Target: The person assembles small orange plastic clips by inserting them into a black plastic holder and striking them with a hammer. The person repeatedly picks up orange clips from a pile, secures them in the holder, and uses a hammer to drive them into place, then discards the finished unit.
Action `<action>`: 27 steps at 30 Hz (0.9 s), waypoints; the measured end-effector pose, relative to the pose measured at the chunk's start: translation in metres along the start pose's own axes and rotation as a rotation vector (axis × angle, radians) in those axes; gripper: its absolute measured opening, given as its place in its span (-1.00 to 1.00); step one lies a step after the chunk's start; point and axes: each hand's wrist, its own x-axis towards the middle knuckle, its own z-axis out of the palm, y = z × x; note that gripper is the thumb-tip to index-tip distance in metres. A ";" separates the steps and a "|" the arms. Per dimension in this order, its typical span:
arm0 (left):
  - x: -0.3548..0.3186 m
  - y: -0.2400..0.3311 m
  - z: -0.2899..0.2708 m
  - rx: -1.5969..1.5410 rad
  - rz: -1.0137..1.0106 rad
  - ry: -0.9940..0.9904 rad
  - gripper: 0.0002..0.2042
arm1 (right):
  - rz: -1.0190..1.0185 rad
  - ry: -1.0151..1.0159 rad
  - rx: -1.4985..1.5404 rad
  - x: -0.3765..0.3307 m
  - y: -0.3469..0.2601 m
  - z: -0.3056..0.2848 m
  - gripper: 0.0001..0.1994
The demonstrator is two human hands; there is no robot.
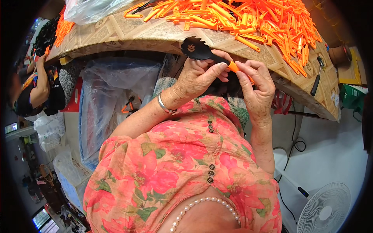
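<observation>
My left hand (202,75) grips the neck of a black pasta server (196,49), whose toothed head points up and to the left. On the other end of its shaft sits an orange handle (233,66), pinched between the thumb and fingers of my right hand (255,83). My fingers cover most of the handle. Both hands are held together just off the near edge of the table. Beyond them on the tabletop lies a large heap of loose orange handles (248,17).
The patterned table (128,35) curves across the top, with a clear plastic bag (91,11) on it. A hammer (318,77) lies at its right. Below stands a plastic-lined bin (116,77) with utensils inside. A white fan (326,211) is at lower right; another person (40,83) sits left.
</observation>
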 end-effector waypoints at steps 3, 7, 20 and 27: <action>0.000 0.000 -0.002 -0.007 -0.009 -0.027 -0.77 | -0.031 -0.018 -0.038 -0.001 0.001 -0.001 -0.77; -0.002 -0.003 -0.002 -0.002 -0.021 -0.038 -0.77 | -0.024 0.019 -0.042 -0.007 0.003 0.003 -0.75; -0.006 0.008 -0.004 0.153 0.042 -0.096 -0.83 | -0.018 -0.122 -0.179 -0.001 -0.010 -0.005 -0.80; -0.007 0.011 -0.003 0.182 0.032 -0.155 -0.83 | 0.143 -0.320 0.053 -0.009 -0.006 -0.010 -0.88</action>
